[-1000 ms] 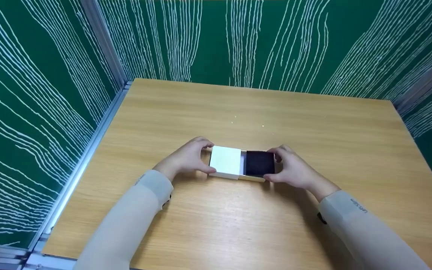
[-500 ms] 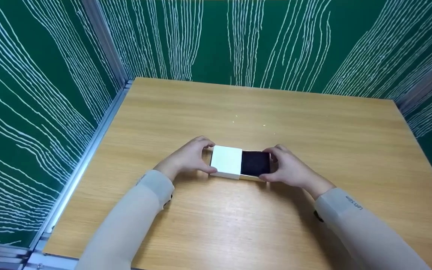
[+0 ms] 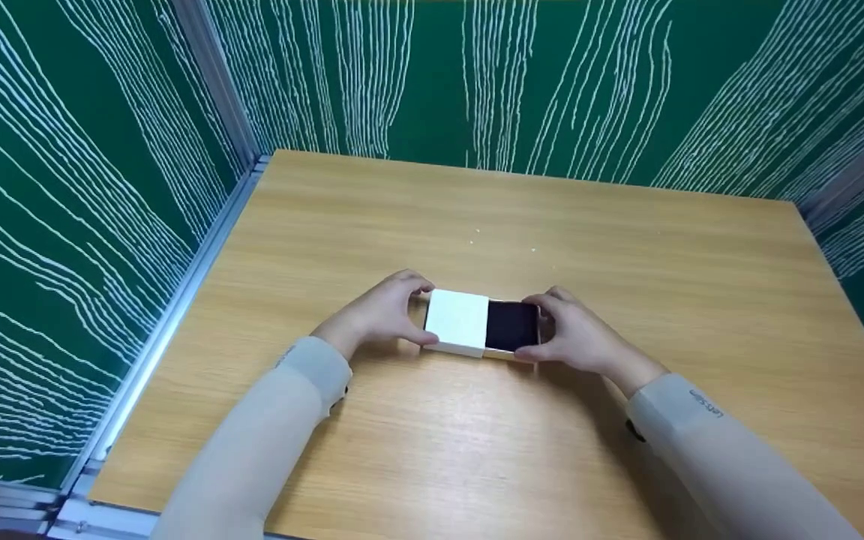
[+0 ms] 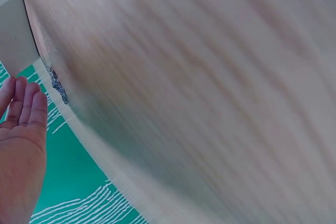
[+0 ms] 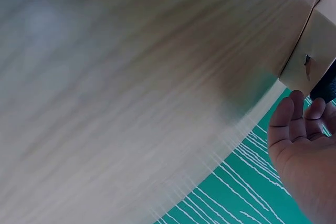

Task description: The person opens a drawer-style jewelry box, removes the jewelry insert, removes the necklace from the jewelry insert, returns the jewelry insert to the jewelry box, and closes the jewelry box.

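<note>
A small box lies on the wooden table (image 3: 357, 465). Its white sleeve (image 3: 456, 319) covers the left part, and an open drawer (image 3: 508, 355) juts out to the right. A flat, squarish black thing (image 3: 511, 326) lies in that drawer; the right wrist view catches its dark edge (image 5: 326, 85) above the cardboard wall (image 5: 302, 59). My left hand (image 3: 383, 311) grips the sleeve's left end, thumb at the near corner, fingers at the far one. My right hand (image 3: 582, 337) spans the black thing at the drawer's right end, its thumb on the near side.
Green panels with white wavy lines (image 3: 432, 82) stand behind the table and at both sides. Metal rails (image 3: 169, 300) run along its left edge. A few tiny pale specks (image 3: 478, 231) lie on the tabletop beyond the box.
My right hand has moved left with the black thing, which now sits lower in the drawer and right up against the white sleeve. The left hand keeps its grip.
</note>
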Demonstrator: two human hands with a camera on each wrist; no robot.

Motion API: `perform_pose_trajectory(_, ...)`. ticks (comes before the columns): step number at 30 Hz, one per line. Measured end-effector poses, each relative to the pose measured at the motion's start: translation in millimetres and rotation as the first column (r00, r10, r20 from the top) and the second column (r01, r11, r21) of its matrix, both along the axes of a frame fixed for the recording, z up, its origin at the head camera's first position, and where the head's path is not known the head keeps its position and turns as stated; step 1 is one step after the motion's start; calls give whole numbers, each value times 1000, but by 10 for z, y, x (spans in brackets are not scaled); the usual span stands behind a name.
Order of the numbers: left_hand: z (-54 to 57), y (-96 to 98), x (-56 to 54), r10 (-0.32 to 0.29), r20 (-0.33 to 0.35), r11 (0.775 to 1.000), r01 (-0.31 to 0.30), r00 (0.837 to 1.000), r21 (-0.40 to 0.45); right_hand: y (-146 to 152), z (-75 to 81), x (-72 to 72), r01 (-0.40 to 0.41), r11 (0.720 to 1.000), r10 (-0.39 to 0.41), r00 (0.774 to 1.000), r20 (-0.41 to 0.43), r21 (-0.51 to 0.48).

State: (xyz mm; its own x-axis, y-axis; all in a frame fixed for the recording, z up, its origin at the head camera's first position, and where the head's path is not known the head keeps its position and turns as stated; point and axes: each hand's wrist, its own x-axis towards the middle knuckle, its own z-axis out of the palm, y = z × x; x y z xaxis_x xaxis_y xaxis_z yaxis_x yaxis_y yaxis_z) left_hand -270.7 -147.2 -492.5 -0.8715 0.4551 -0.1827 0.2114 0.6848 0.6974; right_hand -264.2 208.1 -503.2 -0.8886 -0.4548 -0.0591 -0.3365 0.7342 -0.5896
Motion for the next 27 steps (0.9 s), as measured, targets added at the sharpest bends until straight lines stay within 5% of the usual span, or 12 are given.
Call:
perform_pose_trajectory(16,108,-20,-70,17,-11,1000,-17,1000,-3,37,90,-26,-9,996,6,999,-38,-90)
perform_pose_trajectory(27,-12,-6,3,1,1,1000,-1,1000,7,-11,-47,29,-23,999,23,1000,-12,-38)
